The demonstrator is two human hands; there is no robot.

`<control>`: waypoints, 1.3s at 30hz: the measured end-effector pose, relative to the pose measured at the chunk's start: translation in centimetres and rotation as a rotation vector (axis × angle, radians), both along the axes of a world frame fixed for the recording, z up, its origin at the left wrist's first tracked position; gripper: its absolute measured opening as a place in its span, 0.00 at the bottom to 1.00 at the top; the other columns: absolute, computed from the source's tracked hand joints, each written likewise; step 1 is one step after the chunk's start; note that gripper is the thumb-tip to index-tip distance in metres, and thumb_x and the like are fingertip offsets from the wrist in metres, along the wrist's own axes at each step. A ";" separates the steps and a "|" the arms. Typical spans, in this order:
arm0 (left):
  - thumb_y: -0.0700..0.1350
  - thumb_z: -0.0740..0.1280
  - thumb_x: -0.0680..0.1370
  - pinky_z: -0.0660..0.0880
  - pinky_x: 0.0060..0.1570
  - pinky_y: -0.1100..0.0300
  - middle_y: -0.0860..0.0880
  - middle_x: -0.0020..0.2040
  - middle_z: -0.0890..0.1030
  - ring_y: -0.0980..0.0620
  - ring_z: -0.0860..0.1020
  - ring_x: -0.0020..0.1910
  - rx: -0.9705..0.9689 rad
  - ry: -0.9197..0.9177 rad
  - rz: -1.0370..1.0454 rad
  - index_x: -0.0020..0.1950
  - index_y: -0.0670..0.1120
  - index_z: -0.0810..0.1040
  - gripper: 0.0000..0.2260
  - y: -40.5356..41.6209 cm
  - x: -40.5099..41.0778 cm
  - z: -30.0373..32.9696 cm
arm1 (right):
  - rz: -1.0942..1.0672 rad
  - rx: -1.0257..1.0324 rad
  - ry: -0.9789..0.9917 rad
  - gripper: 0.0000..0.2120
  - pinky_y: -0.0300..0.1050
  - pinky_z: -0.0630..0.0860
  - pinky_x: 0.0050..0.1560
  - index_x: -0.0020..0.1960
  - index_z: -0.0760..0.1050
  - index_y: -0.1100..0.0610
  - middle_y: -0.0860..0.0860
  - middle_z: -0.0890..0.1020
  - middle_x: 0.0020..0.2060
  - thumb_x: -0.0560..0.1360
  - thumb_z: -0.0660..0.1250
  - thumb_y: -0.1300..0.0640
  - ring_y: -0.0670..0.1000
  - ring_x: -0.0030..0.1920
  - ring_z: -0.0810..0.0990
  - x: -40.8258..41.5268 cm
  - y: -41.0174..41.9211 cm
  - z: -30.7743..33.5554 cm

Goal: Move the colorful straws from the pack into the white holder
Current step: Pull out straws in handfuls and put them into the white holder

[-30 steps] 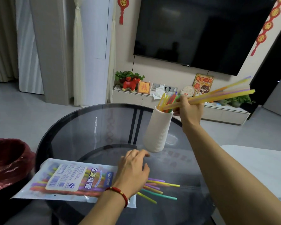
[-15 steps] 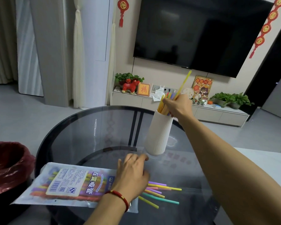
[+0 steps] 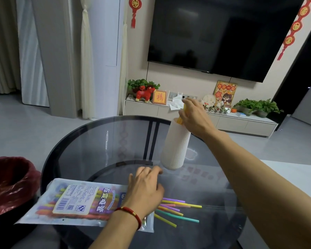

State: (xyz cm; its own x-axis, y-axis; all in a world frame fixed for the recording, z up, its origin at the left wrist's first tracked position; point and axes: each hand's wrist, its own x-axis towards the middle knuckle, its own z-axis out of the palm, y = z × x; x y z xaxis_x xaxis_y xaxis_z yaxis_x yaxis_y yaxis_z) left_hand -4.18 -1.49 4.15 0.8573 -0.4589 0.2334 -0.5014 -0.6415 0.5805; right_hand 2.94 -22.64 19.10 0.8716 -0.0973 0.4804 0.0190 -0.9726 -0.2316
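Note:
A white ribbed holder [image 3: 175, 146] stands upright on the round glass table [image 3: 101, 146]. My right hand [image 3: 194, 116] is over its mouth, fingers closed on yellow and orange straws [image 3: 184, 112] that stick down into it. The clear straw pack [image 3: 83, 203] with a printed label lies flat at the table's near left. My left hand [image 3: 144, 189] rests palm down on the pack's open right end. Several loose colorful straws [image 3: 178, 210] fan out from under that hand onto the glass.
A bin lined with a red bag [image 3: 9, 184] stands at the left of the table. A white surface [image 3: 294, 178] lies to the right. Beyond the table are a low TV cabinet [image 3: 223, 119] with plants and ornaments, and a wall TV.
My right hand swung the bundle of straws from nearly level to upright and pushed it down into the holder. My left hand stayed on the pack.

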 end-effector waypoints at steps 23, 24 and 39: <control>0.78 0.58 0.63 0.44 0.75 0.34 0.56 0.76 0.58 0.53 0.53 0.77 0.520 -0.054 -0.212 0.78 0.61 0.49 0.48 5.6 -1.0 -3.1 | 0.312 -0.103 0.488 0.37 0.52 0.71 0.64 0.73 0.70 0.48 0.48 0.74 0.63 0.75 0.57 0.24 0.51 0.61 0.73 -14.5 3.2 -17.9; 0.79 0.57 0.63 0.44 0.75 0.34 0.56 0.76 0.59 0.54 0.53 0.77 0.515 -0.053 -0.199 0.78 0.61 0.50 0.48 5.4 -1.0 -3.1 | 0.307 -0.139 0.471 0.35 0.52 0.71 0.63 0.72 0.70 0.48 0.48 0.74 0.62 0.76 0.58 0.26 0.52 0.60 0.73 -14.3 3.5 -18.0; 0.58 0.60 0.72 0.46 0.72 0.29 0.54 0.74 0.62 0.49 0.56 0.74 0.516 -0.050 -0.131 0.73 0.66 0.63 0.28 3.9 -1.1 -2.8 | 0.313 -0.212 0.505 0.18 0.50 0.72 0.43 0.58 0.70 0.57 0.55 0.79 0.52 0.85 0.58 0.41 0.52 0.42 0.71 -13.9 4.2 -17.6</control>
State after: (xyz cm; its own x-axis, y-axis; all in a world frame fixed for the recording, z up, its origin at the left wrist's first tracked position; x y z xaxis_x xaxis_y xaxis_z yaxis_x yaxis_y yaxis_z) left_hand -5.28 2.44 1.37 0.7787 -0.6273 -0.0116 -0.6155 -0.7674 0.1798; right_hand -10.98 -18.48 1.54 0.9677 0.2517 -0.0169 0.2493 -0.9643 -0.0893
